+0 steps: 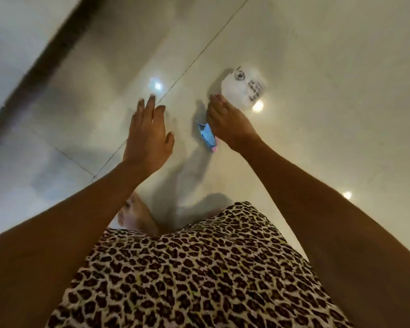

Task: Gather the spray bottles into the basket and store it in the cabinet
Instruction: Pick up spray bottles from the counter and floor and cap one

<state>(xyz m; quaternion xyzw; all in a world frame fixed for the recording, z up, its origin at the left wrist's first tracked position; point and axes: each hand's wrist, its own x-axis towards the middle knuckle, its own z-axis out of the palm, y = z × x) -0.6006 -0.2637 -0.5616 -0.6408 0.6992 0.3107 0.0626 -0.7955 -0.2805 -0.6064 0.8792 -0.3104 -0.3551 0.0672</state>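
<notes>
A spray bottle with a white labelled body [245, 87] and a blue trigger head [207, 136] lies low over the glossy floor, blurred by motion. My right hand [225, 125] comes down across its neck and grips it there, between the body and the trigger; the thumb is hidden under the hand. My left hand [147, 133] hovers to the left of the bottle with fingers spread and straight, holding nothing. No basket and no cabinet are in view.
Pale glossy floor tiles [317, 67] reflect ceiling lights. A dark strip [45, 65] runs diagonally along the wall at the left. My bare foot [134, 216] and a leopard-print garment [199, 268] fill the lower middle.
</notes>
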